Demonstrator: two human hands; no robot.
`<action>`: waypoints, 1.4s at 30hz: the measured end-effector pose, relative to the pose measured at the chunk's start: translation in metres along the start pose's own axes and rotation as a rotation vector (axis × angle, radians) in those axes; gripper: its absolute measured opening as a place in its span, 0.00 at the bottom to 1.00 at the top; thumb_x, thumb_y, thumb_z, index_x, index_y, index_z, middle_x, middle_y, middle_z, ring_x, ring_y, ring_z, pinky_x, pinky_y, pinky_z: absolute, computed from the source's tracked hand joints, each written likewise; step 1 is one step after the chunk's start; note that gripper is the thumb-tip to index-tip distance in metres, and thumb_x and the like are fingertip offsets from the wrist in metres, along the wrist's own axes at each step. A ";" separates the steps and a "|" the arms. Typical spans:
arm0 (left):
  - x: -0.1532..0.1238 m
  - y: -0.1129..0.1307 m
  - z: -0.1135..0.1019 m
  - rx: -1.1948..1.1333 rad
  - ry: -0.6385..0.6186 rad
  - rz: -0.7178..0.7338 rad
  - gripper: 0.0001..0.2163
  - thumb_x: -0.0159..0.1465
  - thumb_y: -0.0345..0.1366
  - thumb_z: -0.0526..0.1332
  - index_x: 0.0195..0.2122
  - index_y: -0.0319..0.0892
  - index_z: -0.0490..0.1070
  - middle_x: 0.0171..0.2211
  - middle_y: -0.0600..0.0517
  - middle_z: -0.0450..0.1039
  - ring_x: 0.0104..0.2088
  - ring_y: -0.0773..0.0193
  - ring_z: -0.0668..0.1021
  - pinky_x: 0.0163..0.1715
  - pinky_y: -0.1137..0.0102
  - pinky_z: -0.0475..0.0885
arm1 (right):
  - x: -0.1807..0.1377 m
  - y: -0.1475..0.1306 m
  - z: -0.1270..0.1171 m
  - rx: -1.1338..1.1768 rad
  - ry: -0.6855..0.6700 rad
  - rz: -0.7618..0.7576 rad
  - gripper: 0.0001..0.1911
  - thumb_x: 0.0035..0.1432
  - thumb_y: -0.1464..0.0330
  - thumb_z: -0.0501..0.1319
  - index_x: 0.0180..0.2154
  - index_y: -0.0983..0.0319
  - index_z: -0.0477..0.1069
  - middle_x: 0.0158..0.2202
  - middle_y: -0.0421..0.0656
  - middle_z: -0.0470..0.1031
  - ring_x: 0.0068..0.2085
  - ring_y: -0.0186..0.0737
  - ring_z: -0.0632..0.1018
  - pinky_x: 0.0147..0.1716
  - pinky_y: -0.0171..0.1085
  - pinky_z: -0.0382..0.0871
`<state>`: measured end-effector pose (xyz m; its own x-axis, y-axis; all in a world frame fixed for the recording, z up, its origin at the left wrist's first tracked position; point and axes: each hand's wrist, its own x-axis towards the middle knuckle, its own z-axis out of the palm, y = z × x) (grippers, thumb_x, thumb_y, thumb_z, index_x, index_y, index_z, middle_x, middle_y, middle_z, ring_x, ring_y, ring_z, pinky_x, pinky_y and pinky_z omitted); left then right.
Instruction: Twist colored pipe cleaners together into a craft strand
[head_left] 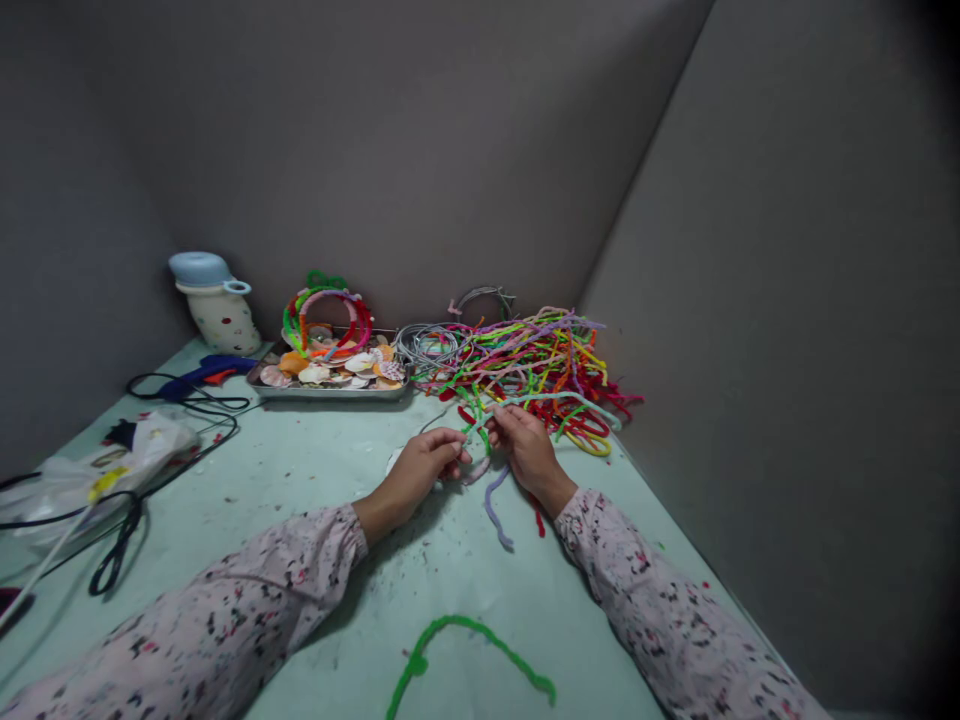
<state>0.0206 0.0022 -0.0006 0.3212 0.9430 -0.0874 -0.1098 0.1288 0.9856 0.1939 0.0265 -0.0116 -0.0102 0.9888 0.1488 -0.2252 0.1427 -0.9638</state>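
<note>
A pale mint-green pipe cleaner point(574, 397) is pinched between the fingertips of my right hand point(531, 455), and its long free end stretches away to the right. Close by on the left, my left hand point(420, 468) has its thumb and fingers closed at the short end of the same pipe cleaner. A purple pipe cleaner point(493, 512) lies on the table just below my hands, beside a bit of red one point(540, 522). Nearer to me rests a bent bright green pipe cleaner point(480, 624). Something pale and round beneath my left hand is mostly hidden.
Behind my hands is a heap of many-coloured pipe cleaners point(555, 350), with coiled grey wire point(429, 345) beside it. A metal tray point(330, 394) holds shells and colourful wrapped rings point(365, 325). Leftward are a bottle point(219, 310), a blue glue gun point(196, 376), black cable point(135, 515) and plastic bag point(161, 437).
</note>
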 end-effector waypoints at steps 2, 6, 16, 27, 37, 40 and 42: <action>0.000 -0.001 0.001 0.047 -0.002 0.016 0.13 0.53 0.40 0.63 0.36 0.38 0.70 0.26 0.53 0.74 0.21 0.70 0.70 0.22 0.74 0.62 | -0.001 0.001 0.001 0.006 0.000 -0.001 0.14 0.52 0.56 0.63 0.28 0.61 0.71 0.25 0.39 0.72 0.23 0.31 0.69 0.25 0.32 0.63; 0.000 -0.003 0.003 0.164 0.014 0.051 0.11 0.50 0.39 0.65 0.32 0.39 0.70 0.20 0.57 0.69 0.20 0.70 0.69 0.22 0.74 0.61 | -0.001 0.001 0.002 0.017 -0.003 -0.001 0.13 0.53 0.58 0.63 0.27 0.61 0.71 0.24 0.38 0.72 0.23 0.30 0.69 0.24 0.31 0.62; -0.003 -0.004 0.001 0.213 -0.037 0.116 0.09 0.56 0.41 0.61 0.29 0.40 0.68 0.21 0.56 0.70 0.21 0.70 0.68 0.23 0.74 0.61 | 0.001 0.005 -0.001 0.080 0.061 0.003 0.11 0.52 0.60 0.64 0.27 0.61 0.69 0.23 0.37 0.70 0.23 0.31 0.69 0.23 0.32 0.62; -0.005 0.002 0.004 0.402 0.086 0.115 0.06 0.56 0.35 0.56 0.24 0.40 0.66 0.19 0.57 0.64 0.23 0.68 0.65 0.25 0.73 0.57 | 0.000 0.004 0.001 0.053 0.060 -0.045 0.12 0.52 0.60 0.64 0.27 0.62 0.70 0.23 0.37 0.71 0.23 0.30 0.69 0.25 0.32 0.61; -0.010 0.000 0.003 0.388 0.067 0.182 0.08 0.60 0.39 0.54 0.30 0.40 0.65 0.22 0.58 0.62 0.24 0.69 0.63 0.26 0.74 0.57 | 0.001 0.002 -0.002 0.079 -0.028 0.063 0.13 0.53 0.59 0.63 0.26 0.62 0.70 0.24 0.38 0.72 0.23 0.31 0.69 0.24 0.32 0.62; -0.010 0.001 0.002 0.395 0.068 0.198 0.09 0.61 0.40 0.55 0.30 0.40 0.66 0.22 0.58 0.62 0.25 0.69 0.64 0.26 0.74 0.58 | -0.004 0.000 0.001 -0.001 -0.132 0.075 0.13 0.54 0.58 0.62 0.29 0.61 0.71 0.27 0.39 0.73 0.25 0.31 0.70 0.25 0.32 0.63; -0.010 0.002 0.003 0.389 0.054 0.208 0.09 0.61 0.40 0.55 0.30 0.40 0.66 0.23 0.57 0.63 0.25 0.69 0.64 0.27 0.74 0.59 | -0.007 -0.004 0.004 -0.115 -0.186 0.071 0.12 0.53 0.58 0.63 0.30 0.62 0.71 0.26 0.38 0.73 0.24 0.32 0.70 0.26 0.33 0.64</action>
<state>0.0200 -0.0079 0.0027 0.2787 0.9527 0.1209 0.1991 -0.1804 0.9632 0.1910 0.0184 -0.0082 -0.2037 0.9731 0.1075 -0.1052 0.0874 -0.9906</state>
